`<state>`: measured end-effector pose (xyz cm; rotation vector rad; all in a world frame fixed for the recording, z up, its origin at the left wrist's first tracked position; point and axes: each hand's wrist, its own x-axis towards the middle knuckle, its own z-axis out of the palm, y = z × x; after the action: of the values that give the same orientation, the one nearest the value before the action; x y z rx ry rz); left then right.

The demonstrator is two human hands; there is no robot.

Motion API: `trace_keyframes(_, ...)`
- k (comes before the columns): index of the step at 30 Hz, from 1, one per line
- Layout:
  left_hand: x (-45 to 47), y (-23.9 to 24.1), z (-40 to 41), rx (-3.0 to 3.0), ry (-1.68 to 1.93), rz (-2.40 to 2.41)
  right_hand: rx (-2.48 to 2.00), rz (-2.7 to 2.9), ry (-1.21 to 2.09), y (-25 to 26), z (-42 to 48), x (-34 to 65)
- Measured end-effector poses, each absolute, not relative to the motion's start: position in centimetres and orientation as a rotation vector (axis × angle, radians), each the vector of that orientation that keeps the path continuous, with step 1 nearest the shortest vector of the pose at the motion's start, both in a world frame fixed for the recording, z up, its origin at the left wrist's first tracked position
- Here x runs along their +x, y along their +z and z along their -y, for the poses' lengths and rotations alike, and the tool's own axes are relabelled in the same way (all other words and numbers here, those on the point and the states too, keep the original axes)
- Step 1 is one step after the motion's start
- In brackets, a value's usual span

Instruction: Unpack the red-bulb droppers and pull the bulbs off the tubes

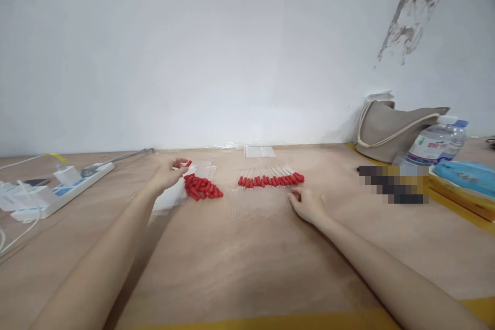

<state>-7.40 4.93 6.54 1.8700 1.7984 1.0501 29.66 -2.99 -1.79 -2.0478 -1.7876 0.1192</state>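
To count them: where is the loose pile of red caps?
In the head view, the loose pile of red caps lies left of centre on the table, beside the left hand; the row of red-capped tubes is to its right.

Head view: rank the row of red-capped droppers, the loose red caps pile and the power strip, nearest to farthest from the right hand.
1. row of red-capped droppers: just ahead-left of the right hand.
2. loose red caps pile: farther left, by the other hand.
3. power strip: far left of the table.
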Motion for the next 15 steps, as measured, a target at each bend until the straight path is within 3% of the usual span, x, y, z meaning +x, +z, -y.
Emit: trace_keyframes(15, -9.4, 2.7, -8.7, 2.088, 0.866, -1.967, -2.005, 1.862, 0.027, -2.2, 3.4, 29.0)
